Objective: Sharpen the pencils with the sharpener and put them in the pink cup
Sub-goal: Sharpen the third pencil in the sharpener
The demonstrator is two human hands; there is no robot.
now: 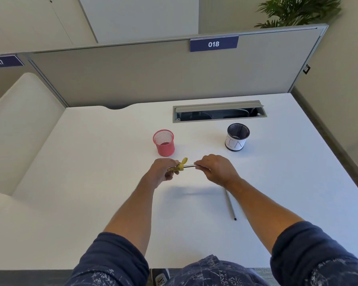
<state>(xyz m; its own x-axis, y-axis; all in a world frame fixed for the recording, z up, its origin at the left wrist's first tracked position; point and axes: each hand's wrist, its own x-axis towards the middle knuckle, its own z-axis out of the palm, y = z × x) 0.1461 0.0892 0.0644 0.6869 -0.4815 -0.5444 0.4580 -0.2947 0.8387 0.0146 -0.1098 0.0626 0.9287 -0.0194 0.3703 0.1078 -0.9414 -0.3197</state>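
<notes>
Nearest: both forearms reach forward over the white desk (91,182), dark blue sleeves pushed up.

Spare pencil (230,204) lies flat on the desk just behind and below the right wrist, long axis running near-to-far, dark end toward the person; far end hidden under the forearm.

Left hand (161,172) curled around a yellow sharpener (181,166), pinching it at the fingertips. Right hand (216,169) closed on a pencil (189,166), fingers wrapped over the shaft. Held pencil is horizontal, long axis left-right, its left end in the sharpener; only a short stretch of shaft shows between the two hands. Both hands are raised off the desk, shadow beneath.

Beyond the left hand, slightly right of it: pink mesh cup (164,143), upright. Beyond the right hand, further right: black mesh cup (237,137) with a white paper wrap, hand-lettered, reads roughly "IN", rest not legible.

Farther: open cable tray (219,112) in the desk. Partition (132,79) behind carries blue tags "018" (213,44) and "017" (0,62)
</notes>
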